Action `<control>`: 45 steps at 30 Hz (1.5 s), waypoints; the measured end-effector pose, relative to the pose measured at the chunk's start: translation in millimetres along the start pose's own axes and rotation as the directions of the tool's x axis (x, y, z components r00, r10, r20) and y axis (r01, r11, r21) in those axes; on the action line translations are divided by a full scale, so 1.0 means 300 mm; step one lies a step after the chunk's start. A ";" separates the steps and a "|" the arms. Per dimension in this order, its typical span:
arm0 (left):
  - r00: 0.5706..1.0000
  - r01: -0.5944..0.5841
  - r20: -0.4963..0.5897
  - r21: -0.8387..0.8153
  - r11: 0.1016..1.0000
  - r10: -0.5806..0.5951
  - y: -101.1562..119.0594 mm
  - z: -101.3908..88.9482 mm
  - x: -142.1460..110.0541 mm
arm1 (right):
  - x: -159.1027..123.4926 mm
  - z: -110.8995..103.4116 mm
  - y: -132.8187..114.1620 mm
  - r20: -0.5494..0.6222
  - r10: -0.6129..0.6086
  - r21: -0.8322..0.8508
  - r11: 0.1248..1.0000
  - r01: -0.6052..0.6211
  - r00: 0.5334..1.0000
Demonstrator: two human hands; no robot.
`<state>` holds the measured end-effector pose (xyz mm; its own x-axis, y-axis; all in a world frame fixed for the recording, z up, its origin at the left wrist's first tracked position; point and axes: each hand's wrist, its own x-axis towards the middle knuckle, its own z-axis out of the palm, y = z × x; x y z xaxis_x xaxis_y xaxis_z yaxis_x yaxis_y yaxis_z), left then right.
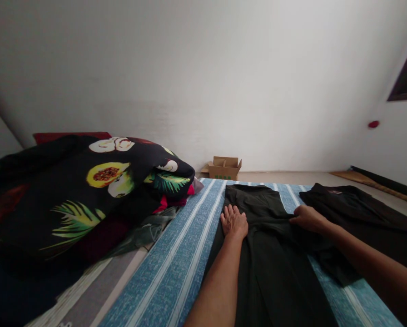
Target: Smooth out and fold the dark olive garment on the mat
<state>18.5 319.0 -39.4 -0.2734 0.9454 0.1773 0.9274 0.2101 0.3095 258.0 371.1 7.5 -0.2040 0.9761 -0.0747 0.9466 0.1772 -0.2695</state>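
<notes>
A dark garment (pixel 281 272) lies spread lengthwise over a blue striped cloth (pixel 176 254), its far end partly folded and wrinkled. My left hand (pixel 234 221) rests flat on the garment's left edge, fingers stretched out. On the other side, my right hand (pixel 307 218) pinches a fold of the same garment near its right edge, slightly raised. A loose part of the dark fabric hangs to the right below my right forearm. Which kind of garment it is, I cannot tell.
Another dark garment (pixel 367 213) lies at the right. To the left rises a heap of clothes topped by black fabric with fruit and leaf prints (pixel 115 181). An open cardboard box (pixel 224 168) stands by the white wall (pixel 203 91). A rolled mat (pixel 377 184) lies at the far right.
</notes>
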 end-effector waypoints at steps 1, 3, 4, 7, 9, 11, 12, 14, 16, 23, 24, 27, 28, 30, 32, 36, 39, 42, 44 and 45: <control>1.000 0.002 0.007 -0.001 1.000 -0.002 0.000 -0.001 0.001 | -0.002 0.016 -0.008 0.002 0.009 -0.006 1.000 -0.009 1.000; 1.000 0.013 0.021 -0.001 1.000 -0.013 0.000 -0.002 0.004 | -0.008 0.032 -0.031 -0.004 0.031 -0.032 0.999 -0.031 1.000; 1.000 0.017 0.026 -0.001 1.000 -0.017 0.000 -0.003 0.005 | -0.013 0.032 -0.044 -0.008 0.041 -0.048 0.998 -0.042 0.999; 0.999 0.026 0.039 0.003 1.000 -0.026 0.002 -0.005 0.008 | -0.035 0.004 -0.077 -0.030 0.052 -0.095 0.994 -0.054 0.998; 0.998 0.031 0.047 0.006 0.999 -0.032 0.003 -0.008 0.009 | -0.055 -0.020 -0.093 -0.062 0.053 -0.121 0.991 -0.061 0.997; 0.998 0.034 0.054 0.007 0.999 -0.035 0.005 -0.012 0.011 | -0.075 -0.030 -0.104 -0.089 0.062 -0.138 0.988 -0.074 0.994; 0.998 0.036 0.055 0.008 0.999 -0.036 0.005 -0.014 0.012 | -0.084 -0.029 -0.108 -0.094 0.069 -0.141 0.987 -0.082 0.993; 0.998 0.039 0.058 0.011 0.999 -0.039 0.007 -0.018 0.015 | -0.101 -0.015 -0.111 -0.090 0.086 -0.133 0.986 -0.098 0.992; 0.997 0.038 0.060 0.017 0.999 -0.039 0.007 -0.019 0.019 | -0.113 0.004 -0.106 -0.096 0.110 -0.107 0.987 -0.120 0.989; 0.999 0.027 0.030 0.043 0.999 -0.028 0.009 -0.044 0.048 | -0.120 0.060 -0.057 -0.128 0.137 0.110 0.986 -0.123 0.982; 1.000 0.019 0.016 0.044 0.999 -0.020 0.010 -0.051 0.060 | -0.120 0.067 -0.047 -0.122 0.130 0.152 0.982 -0.111 0.984; 1.000 -0.007 -0.025 0.045 0.999 0.008 0.017 -0.065 0.115 | -0.127 0.086 -0.017 -0.085 0.087 0.283 0.957 -0.059 0.993; 0.999 -0.013 -0.032 0.045 0.999 0.015 0.019 -0.063 0.137 | -0.132 0.089 -0.007 -0.059 0.066 0.368 0.929 -0.040 0.996; 0.999 -0.017 -0.037 0.044 0.999 0.019 0.024 -0.048 0.181 | -0.142 0.089 0.009 -0.001 0.030 0.600 0.800 -0.023 1.000; 0.999 -0.016 -0.031 0.041 0.999 0.018 0.027 -0.026 0.219 | -0.151 0.077 0.017 0.045 0.007 0.794 0.607 -0.040 0.999; 1.000 -0.021 -0.014 0.040 0.999 0.022 0.026 0.011 0.263 | -0.175 0.014 0.009 0.043 -0.050 0.903 0.430 -0.017 0.998; 0.999 -0.033 -0.001 0.042 0.999 0.033 0.019 0.022 0.281 | -0.189 -0.036 -0.001 0.015 -0.104 0.900 0.434 0.032 0.994; 0.999 -0.042 0.026 0.048 0.998 0.041 0.012 0.026 0.296 | -0.181 -0.040 0.006 0.091 -0.082 0.846 0.532 -0.033 0.993; 0.998 -0.050 0.049 0.056 0.997 0.047 0.009 0.030 0.307 | -0.163 -0.019 0.020 0.148 -0.059 0.788 0.610 -0.082 0.987; 0.997 -0.054 0.059 0.061 0.997 0.051 0.009 0.032 0.313 | -0.154 -0.007 0.027 0.161 -0.054 0.764 0.639 -0.089 0.986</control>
<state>-2.2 410.6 -30.7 -0.2105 0.9680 0.1369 0.9548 0.1735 0.2415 275.6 327.6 10.7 -0.2924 0.9322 -0.2132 0.4322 -0.0700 -0.8991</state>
